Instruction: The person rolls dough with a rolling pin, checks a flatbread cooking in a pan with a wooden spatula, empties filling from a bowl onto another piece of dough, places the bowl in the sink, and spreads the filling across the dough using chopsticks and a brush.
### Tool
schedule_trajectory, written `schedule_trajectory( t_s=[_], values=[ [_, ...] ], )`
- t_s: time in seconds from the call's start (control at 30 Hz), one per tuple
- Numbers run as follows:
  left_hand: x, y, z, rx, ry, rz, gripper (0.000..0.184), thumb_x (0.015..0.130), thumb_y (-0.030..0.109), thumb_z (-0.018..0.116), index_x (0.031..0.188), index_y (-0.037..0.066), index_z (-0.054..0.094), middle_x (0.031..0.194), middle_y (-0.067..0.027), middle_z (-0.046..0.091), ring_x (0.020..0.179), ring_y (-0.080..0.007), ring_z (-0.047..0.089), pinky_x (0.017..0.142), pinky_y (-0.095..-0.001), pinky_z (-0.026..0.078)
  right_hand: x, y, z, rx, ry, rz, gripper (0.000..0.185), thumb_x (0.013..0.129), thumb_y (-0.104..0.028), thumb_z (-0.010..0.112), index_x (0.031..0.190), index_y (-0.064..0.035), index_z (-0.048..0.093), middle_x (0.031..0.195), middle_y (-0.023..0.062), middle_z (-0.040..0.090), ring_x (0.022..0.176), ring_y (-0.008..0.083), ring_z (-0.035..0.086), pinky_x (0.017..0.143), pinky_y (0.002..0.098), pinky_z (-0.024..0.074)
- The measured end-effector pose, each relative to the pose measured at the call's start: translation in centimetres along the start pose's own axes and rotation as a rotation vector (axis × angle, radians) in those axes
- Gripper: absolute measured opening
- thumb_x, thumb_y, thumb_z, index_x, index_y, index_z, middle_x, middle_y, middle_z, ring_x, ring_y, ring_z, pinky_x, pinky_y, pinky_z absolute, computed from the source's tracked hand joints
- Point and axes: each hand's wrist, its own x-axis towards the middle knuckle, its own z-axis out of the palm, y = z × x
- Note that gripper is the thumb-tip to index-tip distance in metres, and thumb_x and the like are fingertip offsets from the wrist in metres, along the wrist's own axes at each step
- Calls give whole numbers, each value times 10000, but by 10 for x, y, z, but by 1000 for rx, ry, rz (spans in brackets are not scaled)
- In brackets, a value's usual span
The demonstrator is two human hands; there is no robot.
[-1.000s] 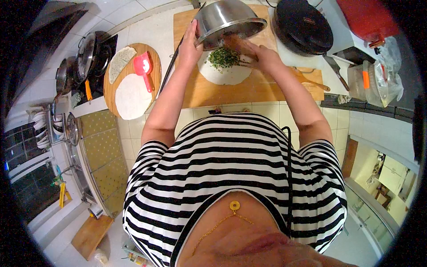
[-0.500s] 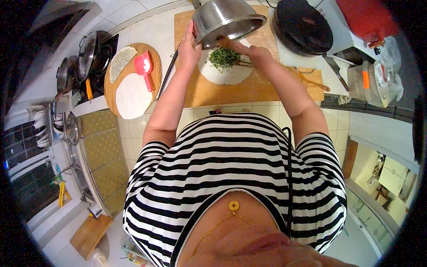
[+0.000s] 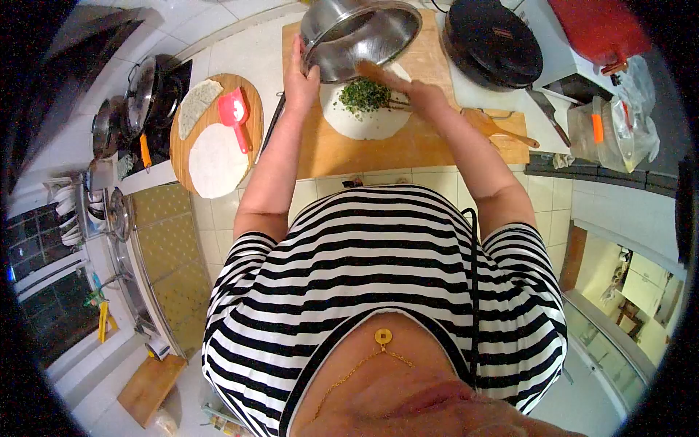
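Hands apart, our left hand (image 3: 300,86) clasps the bowl (image 3: 371,52), tipped probably to open toward the brown tool (image 3: 380,75) our right hand (image 3: 427,99) grips; between them, dough (image 3: 375,130) lies under greens (image 3: 364,96), seemingly to catch them

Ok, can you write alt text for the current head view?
The left hand holds a steel bowl tilted beside a round dough sheet topped with chopped greens; the right hand is near the bowl, its grip unclear. On the left, a round wooden board bears a red scoop, folded dough and another dough sheet.
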Motion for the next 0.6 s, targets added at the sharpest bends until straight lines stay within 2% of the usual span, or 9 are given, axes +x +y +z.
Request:
schedule_trajectory(
  t_s=[0.1,0.17,0.2,0.23,0.33,0.4,0.5,0.53,0.6],
  values=[
    [2,6,-6,-93,16,-114,749,786,-24,489,1456,202,243,1274,-145,532,1031,-215,581,878,-300,453,-33,-21,-19,-28,-43,-90,692,823,-30,474,1390,-393,315,1001,153,597,838,369,617,735,422,501],
    [4,-18,-14,-76,-3,-324,745,783,-22,481,1459,185,245,1107,-134,599,860,-168,591,791,-293,476,-49,-33,-39,-4,-43,-44,702,817,-30,486,1393,-391,311,1007,150,598,843,365,616,734,419,500],
    [4,-26,-17,-76,21,-374,625,804,8,489,1400,115,336,957,-98,608,735,-147,573,689,-292,487,-52,-36,-49,18,-47,-4,713,811,-30,497,1397,-389,307,1013,148,599,848,362,614,734,416,499],
    [4,-37,-19,-75,20,-373,625,804,8,489,1400,115,336,957,-98,608,735,-147,573,689,-292,487,-53,-33,-57,19,-45,-3,713,811,-30,497,1397,-389,307,1013,148,599,848,362,614,734,416,499],
    [2,-58,-27,-423,28,-566,333,847,83,526,1174,46,473,923,-61,595,702,-131,554,579,-277,468,-51,-15,-76,91,115,-26,677,835,-67,456,1415,-373,286,1025,143,594,855,363,621,728,440,513],
    [1,-51,-32,-412,4,-607,331,846,85,532,1171,48,477,919,-60,594,697,-129,552,565,-276,463,-42,-3,-90,125,424,-86,720,797,-47,547,1403,-353,306,1036,135,596,898,341,599,747,407,499],
    [4,-24,-39,-365,-33,-698,329,843,84,536,1165,51,481,916,-56,591,690,-125,550,547,-267,454,-31,-7,-113,101,299,93,706,798,-62,550,1400,-340,312,1049,134,603,938,343,595,776,413,494],
    [5,-18,-40,-328,-48,-753,329,840,82,535,1163,51,482,918,-54,591,688,-125,550,544,-260,451,-26,-2,-96,101,299,94,706,798,-62,550,1400,-340,312,1049,134,603,938,343,595,776,413,494],
    [2,-45,-28,-443,0,-711,331,840,77,527,1167,51,481,922,-56,591,686,-127,551,542,-260,451,-21,1,-58,441,309,-52,738,790,-47,546,1412,-346,287,1056,144,603,941,351,600,787,418,492]
  ],
)
